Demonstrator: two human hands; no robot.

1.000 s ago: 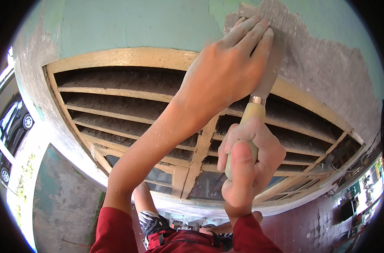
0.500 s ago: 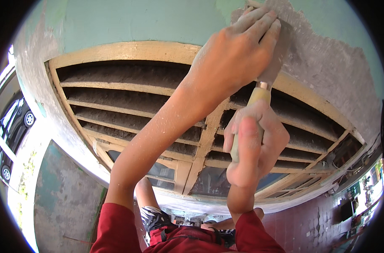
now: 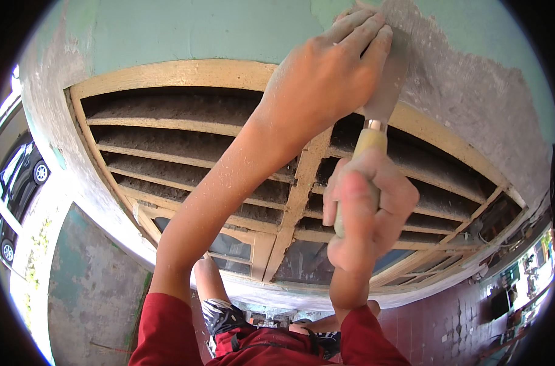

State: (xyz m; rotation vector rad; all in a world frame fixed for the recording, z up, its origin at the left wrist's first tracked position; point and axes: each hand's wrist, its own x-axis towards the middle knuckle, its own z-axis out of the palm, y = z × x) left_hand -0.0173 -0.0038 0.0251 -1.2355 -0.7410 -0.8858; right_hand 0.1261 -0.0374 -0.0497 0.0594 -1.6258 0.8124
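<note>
My right hand (image 3: 375,210) is wrapped round the pale yellow handle of a scraper (image 3: 388,85), its thumb lying along the handle. The wide grey blade points up against the wall (image 3: 466,91), where bare grey plaster meets green paint. Over the upper left part of the blade lies my left hand (image 3: 335,70), fingers stretched out and pressed flat, touching it near its far edge. Pale dust coats the fingers of both hands. My left hand hides part of the blade and its left corner; the left thumb cannot be seen.
Below the blade, a cream wooden frame (image 3: 174,70) holds dusty louvre slats (image 3: 174,143) with gaps between them. Glass panes (image 3: 305,262) sit lower down. A worn grey-green panel (image 3: 88,274) stands at left, with a dark car (image 3: 21,189) beyond. Reddish floor tiles (image 3: 420,323) lie far below.
Both my left hand and the scraper blade have shifted slightly left along the wall. The right hand keeps its hold on the handle and has barely moved.
</note>
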